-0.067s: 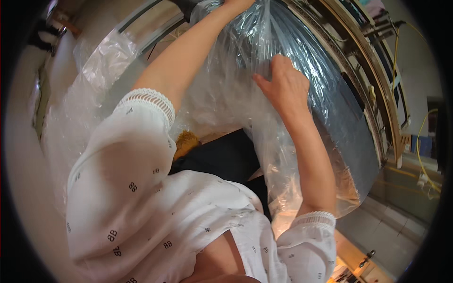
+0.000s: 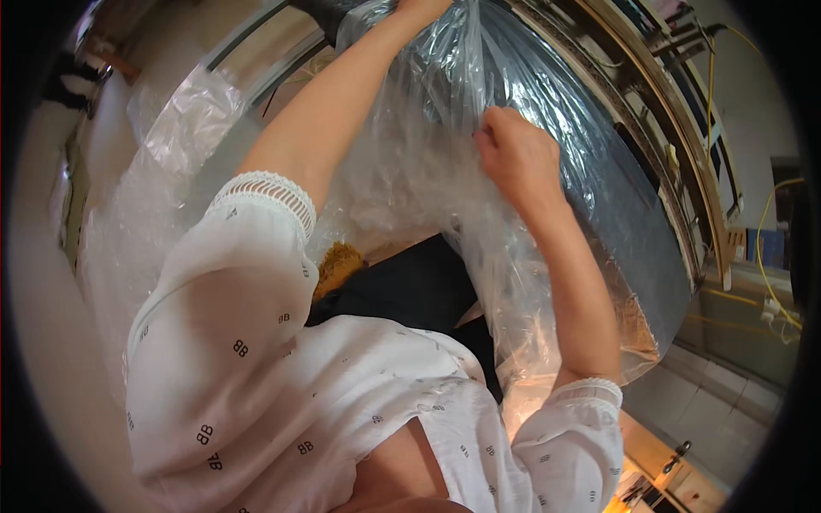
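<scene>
A large clear plastic sheet (image 2: 410,162) hangs in crinkled folds in front of me and spreads down both sides of my lap. My right hand (image 2: 522,158) is closed, thumb tucked against the curled fingers, on the film right of the middle. At the top edge, my left hand (image 2: 423,10) is against the gathered film where folds run together; its fingers are cut off by the picture's edge. Beneath the film on the right lies a dark grey panel-like surface (image 2: 646,248) with a frayed-looking lower edge.
A long wooden-edged frame or bench (image 2: 684,145) curves along the upper right. Yellow cable (image 2: 764,256) hangs at the far right. A fuzzy mustard-coloured thing (image 2: 340,269) sits beside my dark-clothed legs (image 2: 410,286). At the upper left, someone's dark-clad leg or foot (image 2: 68,85) shows.
My right hand has closed, its thumb and fingers drawing together on the film, and has shifted slightly lower. My left hand has moved slightly left.
</scene>
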A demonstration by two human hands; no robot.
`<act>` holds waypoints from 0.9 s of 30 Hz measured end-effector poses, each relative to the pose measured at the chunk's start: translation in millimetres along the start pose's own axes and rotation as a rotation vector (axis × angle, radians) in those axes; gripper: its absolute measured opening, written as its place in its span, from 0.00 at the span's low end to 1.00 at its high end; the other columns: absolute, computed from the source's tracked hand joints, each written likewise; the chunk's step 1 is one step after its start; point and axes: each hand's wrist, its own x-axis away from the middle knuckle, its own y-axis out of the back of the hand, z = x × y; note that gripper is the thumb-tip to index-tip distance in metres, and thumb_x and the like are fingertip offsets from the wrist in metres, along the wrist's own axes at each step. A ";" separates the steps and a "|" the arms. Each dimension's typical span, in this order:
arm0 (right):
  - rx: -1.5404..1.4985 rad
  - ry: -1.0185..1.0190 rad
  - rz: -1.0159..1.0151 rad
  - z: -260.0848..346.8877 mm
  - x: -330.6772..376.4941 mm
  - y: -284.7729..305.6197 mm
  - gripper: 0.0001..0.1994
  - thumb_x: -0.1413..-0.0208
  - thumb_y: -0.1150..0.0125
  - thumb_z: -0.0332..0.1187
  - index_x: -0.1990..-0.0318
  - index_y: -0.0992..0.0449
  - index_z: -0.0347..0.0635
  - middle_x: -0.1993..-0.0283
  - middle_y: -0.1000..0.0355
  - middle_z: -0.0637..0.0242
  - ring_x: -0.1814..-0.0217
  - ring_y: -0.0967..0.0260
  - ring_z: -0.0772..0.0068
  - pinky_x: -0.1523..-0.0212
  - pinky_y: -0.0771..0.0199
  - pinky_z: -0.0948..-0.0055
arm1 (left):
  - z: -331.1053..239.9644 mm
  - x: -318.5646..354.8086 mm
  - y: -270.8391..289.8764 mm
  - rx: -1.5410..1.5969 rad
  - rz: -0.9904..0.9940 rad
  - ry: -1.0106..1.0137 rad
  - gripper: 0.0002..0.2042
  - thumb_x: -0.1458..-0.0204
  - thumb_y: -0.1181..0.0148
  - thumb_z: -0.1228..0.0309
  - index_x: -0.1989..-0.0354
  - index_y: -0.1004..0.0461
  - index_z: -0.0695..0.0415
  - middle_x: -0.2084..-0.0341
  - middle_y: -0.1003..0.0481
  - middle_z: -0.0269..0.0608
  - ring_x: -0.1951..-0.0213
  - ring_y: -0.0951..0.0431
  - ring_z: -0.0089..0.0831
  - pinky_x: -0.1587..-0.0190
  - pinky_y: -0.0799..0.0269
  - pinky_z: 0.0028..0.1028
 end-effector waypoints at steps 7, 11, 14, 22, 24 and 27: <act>-1.222 -0.577 -0.172 -68.5 -20.2 71.2 0.12 0.45 0.53 0.39 0.65 0.28 0.39 0.75 0.30 0.70 0.77 0.37 0.79 0.74 0.39 0.80 | -19.3 1.7 3.2 0.003 0.005 -0.004 0.11 0.61 0.36 0.64 0.78 0.25 0.60 0.80 0.26 0.42 0.76 0.25 0.31 0.72 0.32 0.28; -0.270 -0.434 -0.255 -98.4 -3.2 52.0 0.08 0.51 0.49 0.38 0.69 0.30 0.45 0.83 0.38 0.65 0.77 0.34 0.64 0.75 0.37 0.67 | -12.4 -1.5 0.3 -0.034 0.014 -0.043 0.10 0.60 0.37 0.64 0.78 0.24 0.59 0.81 0.26 0.41 0.79 0.26 0.31 0.73 0.33 0.28; 0.392 -0.309 -0.345 -93.7 51.2 68.3 0.04 0.54 0.49 0.34 0.70 0.30 0.48 0.80 0.39 0.61 0.71 0.33 0.55 0.72 0.35 0.60 | -15.0 -3.8 3.1 -0.014 0.191 0.151 0.12 0.59 0.39 0.62 0.75 0.24 0.61 0.81 0.25 0.40 0.77 0.26 0.29 0.71 0.32 0.30; 0.646 -0.864 -0.538 -109.6 339.9 143.8 0.06 0.56 0.52 0.26 0.72 0.28 0.45 0.67 0.34 0.63 0.60 0.36 0.60 0.60 0.35 0.66 | 26.3 -19.2 -2.7 -0.128 0.164 -0.053 0.16 0.59 0.38 0.52 0.67 0.21 0.49 0.75 0.23 0.35 0.71 0.26 0.24 0.65 0.33 0.24; 0.439 -0.917 -0.684 -107.2 396.6 162.2 0.06 0.53 0.54 0.25 0.71 0.29 0.38 0.67 0.32 0.63 0.63 0.34 0.67 0.59 0.35 0.72 | 22.9 -22.9 -3.5 -0.141 0.174 -0.028 0.16 0.59 0.38 0.52 0.66 0.21 0.49 0.75 0.23 0.35 0.70 0.26 0.24 0.65 0.33 0.23; 0.212 -0.965 -0.820 -77.2 383.4 170.1 0.06 0.49 0.54 0.26 0.66 0.29 0.37 0.66 0.32 0.65 0.61 0.35 0.72 0.58 0.35 0.76 | 24.7 -23.8 1.4 -0.246 0.172 0.006 0.18 0.60 0.36 0.52 0.66 0.21 0.51 0.73 0.22 0.34 0.68 0.25 0.23 0.62 0.34 0.22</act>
